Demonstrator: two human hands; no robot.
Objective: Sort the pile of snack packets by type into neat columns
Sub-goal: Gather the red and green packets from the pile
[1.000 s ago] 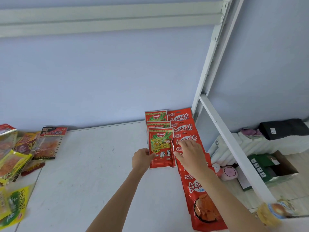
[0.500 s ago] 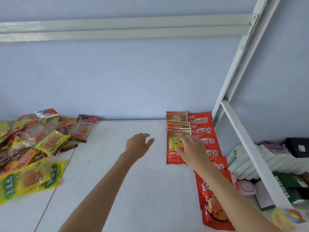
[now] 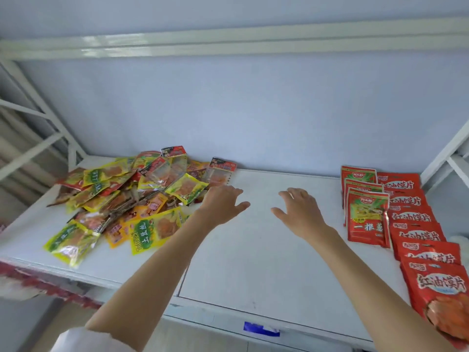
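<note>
Both hands are over the middle of the white surface [image 3: 253, 262] with fingers spread and nothing in them; the left hand [image 3: 223, 204] is right next to the pile [image 3: 127, 199] and the right hand [image 3: 299, 212] is a bit to its right. The pile of mixed packets lies on the far left. On the right are two columns side by side: green-and-red packets [image 3: 366, 214] and red packets [image 3: 416, 224] running from far to near.

From my end the nearest red packet [image 3: 441, 295] runs off the right edge with my right forearm [image 3: 385, 288] over its corner, and the pile [image 3: 121, 199] buries its lower packets, print too blurry to read.
</note>
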